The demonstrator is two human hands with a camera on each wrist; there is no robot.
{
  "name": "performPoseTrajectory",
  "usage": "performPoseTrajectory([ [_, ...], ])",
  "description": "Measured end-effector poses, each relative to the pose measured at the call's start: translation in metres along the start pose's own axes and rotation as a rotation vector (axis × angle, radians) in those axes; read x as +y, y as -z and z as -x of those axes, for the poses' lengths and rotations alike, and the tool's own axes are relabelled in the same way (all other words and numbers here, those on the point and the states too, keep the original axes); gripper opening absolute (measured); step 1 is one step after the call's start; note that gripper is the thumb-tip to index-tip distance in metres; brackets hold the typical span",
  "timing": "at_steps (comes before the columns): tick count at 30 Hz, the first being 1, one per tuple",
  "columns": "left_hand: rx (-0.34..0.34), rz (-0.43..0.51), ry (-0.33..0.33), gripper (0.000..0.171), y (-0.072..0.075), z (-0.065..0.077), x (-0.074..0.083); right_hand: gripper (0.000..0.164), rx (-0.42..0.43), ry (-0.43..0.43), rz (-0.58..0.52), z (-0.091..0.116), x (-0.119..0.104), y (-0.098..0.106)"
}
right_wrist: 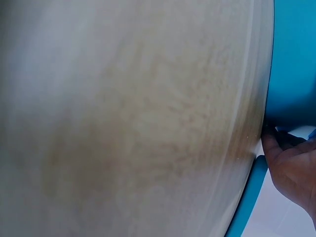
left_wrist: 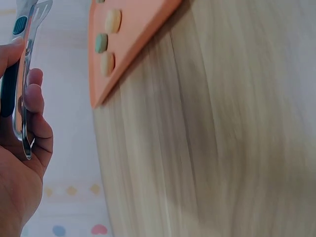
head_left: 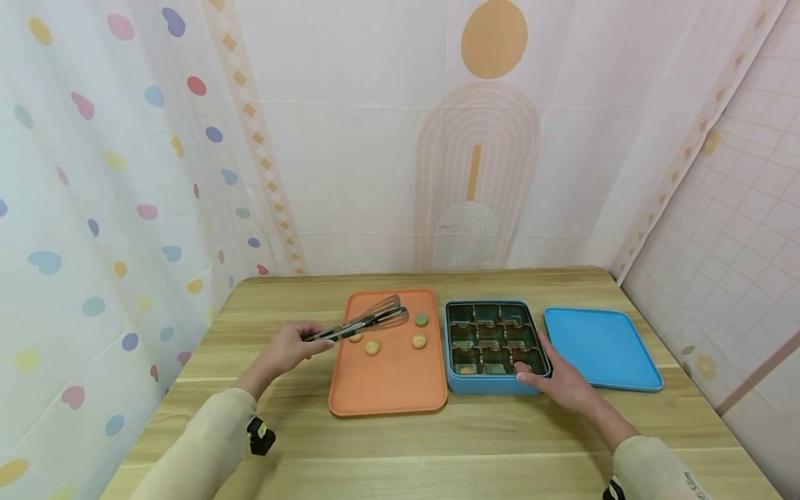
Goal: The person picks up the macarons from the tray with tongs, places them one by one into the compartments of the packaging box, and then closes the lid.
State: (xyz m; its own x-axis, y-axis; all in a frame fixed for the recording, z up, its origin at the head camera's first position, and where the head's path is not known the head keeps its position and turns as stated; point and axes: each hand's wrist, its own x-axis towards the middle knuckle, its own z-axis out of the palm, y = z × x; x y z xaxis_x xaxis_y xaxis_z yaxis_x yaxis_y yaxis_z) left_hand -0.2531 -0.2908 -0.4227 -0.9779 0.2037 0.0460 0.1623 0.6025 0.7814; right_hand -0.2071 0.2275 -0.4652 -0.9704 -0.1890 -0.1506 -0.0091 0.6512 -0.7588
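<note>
Metal tongs (head_left: pixel 371 321) with slotted ends are held in my left hand (head_left: pixel 292 347), thumb on one side and fingers curled round the other in the left wrist view. Their ends hover over an orange tray (head_left: pixel 389 389), spread apart with nothing visible between them. On that tray sit a green macaron (head_left: pixel 421 319) and several yellow macarons (head_left: pixel 419 341). My right hand (head_left: pixel 565 382) grips the front right corner of a blue box (head_left: pixel 490 385), its thumb over the rim. A dark divided insert fills the box; its front row holds yellow, green and reddish pieces.
A flat blue lid (head_left: pixel 603 347) lies on the wooden table (head_left: pixel 394 458) to the right of the box, close to my right hand. Patterned curtains (head_left: pixel 350 173) hang behind the table and along both sides.
</note>
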Motion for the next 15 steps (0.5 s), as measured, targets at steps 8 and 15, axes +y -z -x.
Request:
performPoseTrajectory([
  [8, 0.021, -0.062, 0.005, 0.026, 0.015, 0.014, -0.01, 0.107, 0.0, -0.001, 0.015, 0.0, 0.0, 0.0],
  [15, 0.032, -0.135, 0.005, 0.021, 0.023, 0.027, -0.021, 0.107, -0.003, -0.006, 0.005, 0.001, 0.0, -0.001],
])
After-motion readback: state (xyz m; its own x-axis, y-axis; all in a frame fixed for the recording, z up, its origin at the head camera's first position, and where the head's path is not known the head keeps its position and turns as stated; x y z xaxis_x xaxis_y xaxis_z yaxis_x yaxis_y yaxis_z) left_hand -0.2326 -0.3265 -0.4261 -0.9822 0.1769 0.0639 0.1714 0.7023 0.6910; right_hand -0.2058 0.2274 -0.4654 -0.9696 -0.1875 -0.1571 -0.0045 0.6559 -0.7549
